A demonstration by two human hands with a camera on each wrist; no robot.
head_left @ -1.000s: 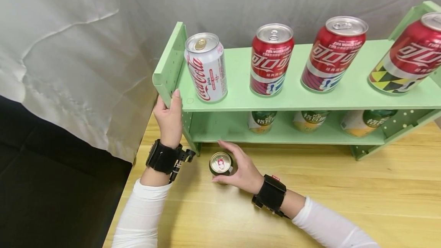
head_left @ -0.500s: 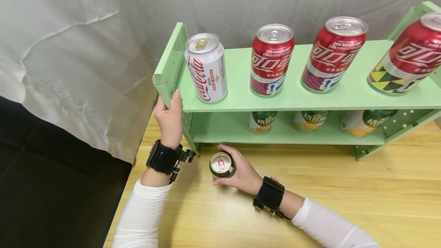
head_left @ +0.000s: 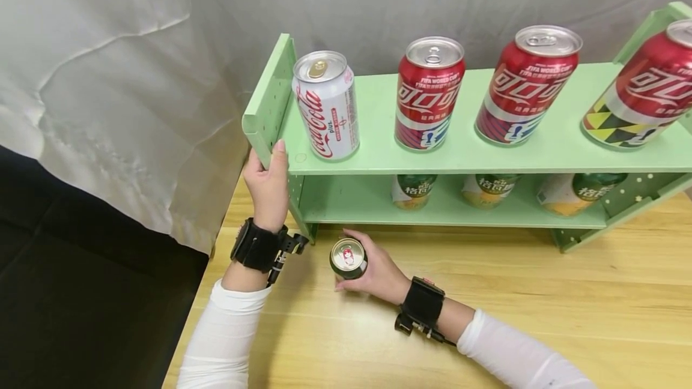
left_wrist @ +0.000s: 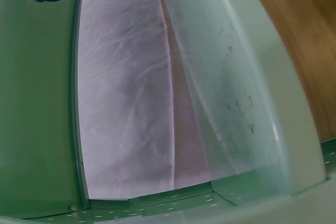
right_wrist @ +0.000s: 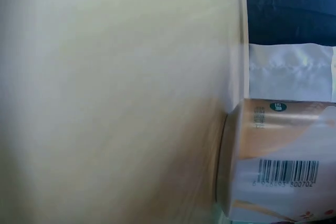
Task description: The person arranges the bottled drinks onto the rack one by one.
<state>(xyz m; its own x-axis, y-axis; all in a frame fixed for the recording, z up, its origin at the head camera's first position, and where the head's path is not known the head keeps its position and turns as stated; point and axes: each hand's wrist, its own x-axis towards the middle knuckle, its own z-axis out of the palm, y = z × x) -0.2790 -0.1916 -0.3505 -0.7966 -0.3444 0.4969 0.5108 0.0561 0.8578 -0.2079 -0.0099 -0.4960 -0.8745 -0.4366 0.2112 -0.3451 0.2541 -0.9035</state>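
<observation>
In the head view my left hand [head_left: 268, 191] grips the lower front corner of the left side panel [head_left: 270, 92] of a green two-tier shelf [head_left: 373, 164], thumb at the front. My right hand [head_left: 378, 272] holds a drink can [head_left: 348, 257] with a gold lid and dark green upper part, just in front of the shelf's left end. Its thumb and fingers curl round opposite sides. The right wrist view shows the can's [right_wrist: 278, 161] pale, barcoded side and base close to the table; I cannot tell whether they touch.
On the upper tier stand a white Coca-Cola can [head_left: 327, 107] and several red cola cans [head_left: 429, 95]. Three green-and-yellow cans [head_left: 413, 191] sit on the lower tier, partly hidden. Below is the wooden table [head_left: 540, 293]; a grey curtain [head_left: 162, 77] hangs behind.
My right hand's fingers have drawn in round the can, from loosely spread to gripping it. My left hand stays on the shelf panel. The head view has shifted slightly.
</observation>
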